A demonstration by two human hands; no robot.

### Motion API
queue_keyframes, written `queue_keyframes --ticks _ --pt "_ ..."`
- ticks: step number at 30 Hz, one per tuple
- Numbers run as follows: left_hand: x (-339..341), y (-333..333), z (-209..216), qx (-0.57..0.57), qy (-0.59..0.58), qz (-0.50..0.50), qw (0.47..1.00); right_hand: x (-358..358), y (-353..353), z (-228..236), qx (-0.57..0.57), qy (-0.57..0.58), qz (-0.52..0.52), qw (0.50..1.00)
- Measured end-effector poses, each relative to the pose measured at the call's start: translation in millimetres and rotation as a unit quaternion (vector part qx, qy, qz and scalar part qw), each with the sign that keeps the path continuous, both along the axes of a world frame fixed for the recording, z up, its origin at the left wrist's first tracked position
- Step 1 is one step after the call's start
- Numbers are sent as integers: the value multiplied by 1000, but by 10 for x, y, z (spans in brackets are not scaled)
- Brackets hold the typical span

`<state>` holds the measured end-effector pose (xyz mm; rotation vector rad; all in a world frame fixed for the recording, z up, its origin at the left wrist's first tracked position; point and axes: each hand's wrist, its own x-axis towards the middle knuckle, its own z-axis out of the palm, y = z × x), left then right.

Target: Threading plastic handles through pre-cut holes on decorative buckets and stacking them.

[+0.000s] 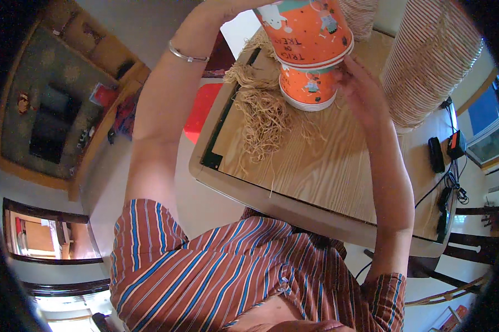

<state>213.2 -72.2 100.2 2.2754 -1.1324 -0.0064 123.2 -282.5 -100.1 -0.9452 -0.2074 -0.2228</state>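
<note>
A large orange paper cup (310, 34) with cartoon figures and a teal band is upside down, its white rim facing me. Just below it, a smaller-looking orange cup (309, 87) with several stacked white rims is partly hidden behind it. My right hand (363, 91) has its fingers curled round the right side of the large cup's rim. At the upper edge, my left hand (235, 8) reaches to the large cup's upper end; its fingers run out of the picture. Tangled tan twine (263, 119) lies on the wooden table (316, 171) beside the cups.
A tall stack of nested cups (429, 66) with strands over it stands at the right, and another stack (360, 16) rises behind. Black cables and adapters (454, 146) lie along the table's right side. A red stool or chair (199, 113) is left of the table.
</note>
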Motion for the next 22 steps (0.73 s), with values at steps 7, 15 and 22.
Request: queue_keyframes --ticks 7,15,22 --pt "74 -13 62 10 9 -52 999 121 124 52 -1 -1 -19 1000" --pt "8 137 351 -30 27 20 999 50 146 -361 43 84 -76 993" --pt "143 838 623 -279 104 -70 952 210 -47 -529 58 125 -85 987"
